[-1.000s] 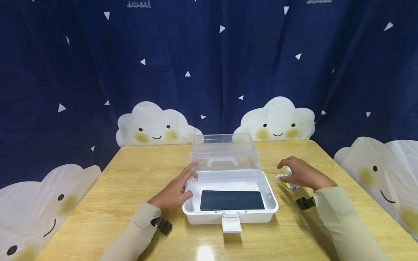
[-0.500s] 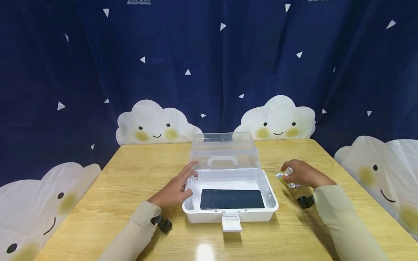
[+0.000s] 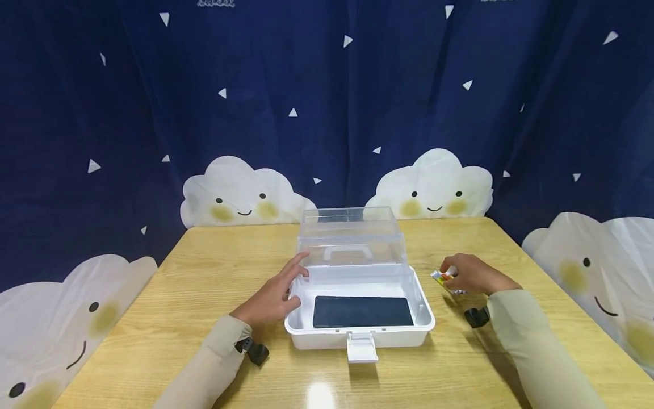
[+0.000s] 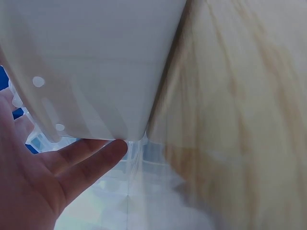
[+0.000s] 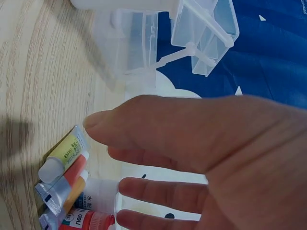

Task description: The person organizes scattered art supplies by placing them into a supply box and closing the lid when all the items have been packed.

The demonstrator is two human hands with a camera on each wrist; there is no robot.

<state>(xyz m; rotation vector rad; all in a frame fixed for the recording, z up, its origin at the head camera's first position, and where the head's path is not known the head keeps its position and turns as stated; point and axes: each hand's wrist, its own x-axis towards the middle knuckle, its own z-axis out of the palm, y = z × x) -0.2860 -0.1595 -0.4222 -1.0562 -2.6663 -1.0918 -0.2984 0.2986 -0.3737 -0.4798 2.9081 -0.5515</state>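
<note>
Paint tubes (image 5: 74,192), at least 5 visible, are bunched on the table (image 3: 225,267), right of centre in the head view, outside and near the white box (image 3: 327,339). Right hand (image 3: 472,275) is held over them; in the right wrist view thumb and fingers are spread wide, nothing seen held. Contact with the white tube (image 5: 103,191) can't be confirmed. Left hand (image 3: 268,301) is rested at the box's left wall, fingers loosely extended, no firm grip shown.

Risks, as judged: the yellow tube (image 5: 66,148) could be caught alone and the others scattered if the pile is pinched too shallow. Red tube (image 5: 86,220), lower left of the right wrist view, could be rolled off by a nudge. Box could be shoved sideways if bumped, being only lightly steadied. Clear lid (image 3: 352,250) is tipped back; could be dropped if knocked.
</note>
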